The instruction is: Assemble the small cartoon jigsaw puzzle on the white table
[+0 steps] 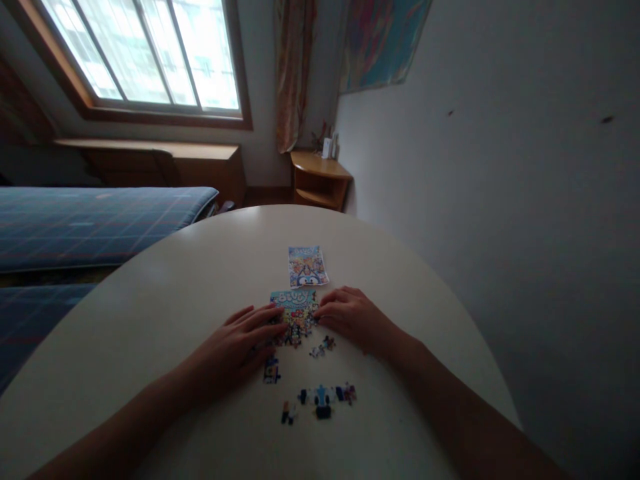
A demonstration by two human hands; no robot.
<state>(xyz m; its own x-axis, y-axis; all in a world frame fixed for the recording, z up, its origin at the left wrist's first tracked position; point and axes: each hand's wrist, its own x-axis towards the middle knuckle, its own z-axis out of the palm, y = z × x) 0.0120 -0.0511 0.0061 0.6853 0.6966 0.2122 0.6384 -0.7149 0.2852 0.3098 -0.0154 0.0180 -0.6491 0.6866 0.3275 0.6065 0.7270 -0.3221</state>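
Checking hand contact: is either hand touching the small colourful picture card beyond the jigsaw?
No, left hand and right hand touch the partly assembled jigsaw; the picture card lies apart.

Left hand covers the left edge of the part-built puzzle; right hand fingertips hide its right edge. What lies under either palm cannot be determined. Print on the loose pieces and the picture card is too small to read. Both forearms are cut off at the bottom edge. Items on the corner shelf are indistinct.
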